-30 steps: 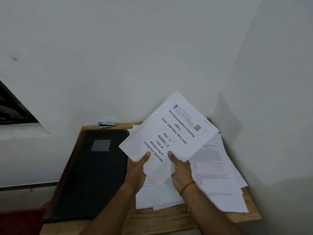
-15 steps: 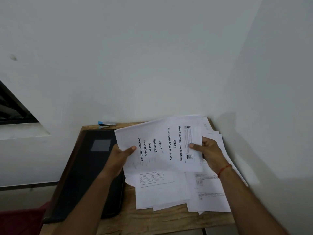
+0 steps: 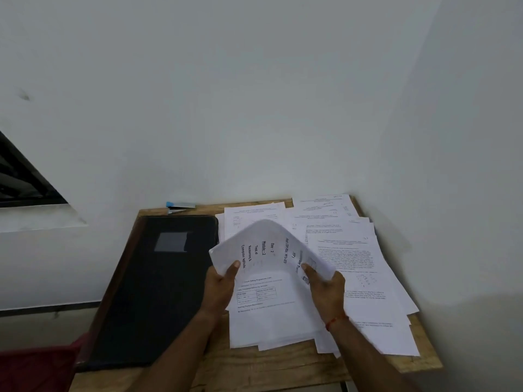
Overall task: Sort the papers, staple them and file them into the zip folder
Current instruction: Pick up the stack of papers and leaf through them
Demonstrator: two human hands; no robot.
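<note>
Cover sheet [image 3: 266,247] bowed btwn left hand [image 3: 222,287] & right hand [image 3: 325,290]

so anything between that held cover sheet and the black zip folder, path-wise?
Nothing visible. The white printed cover sheet, bowed between left hand and right hand, sits right beside the flat black zip folder. The folder's top is bare; it looks closed. The blue-tipped metal stapler lies behind it.
</note>
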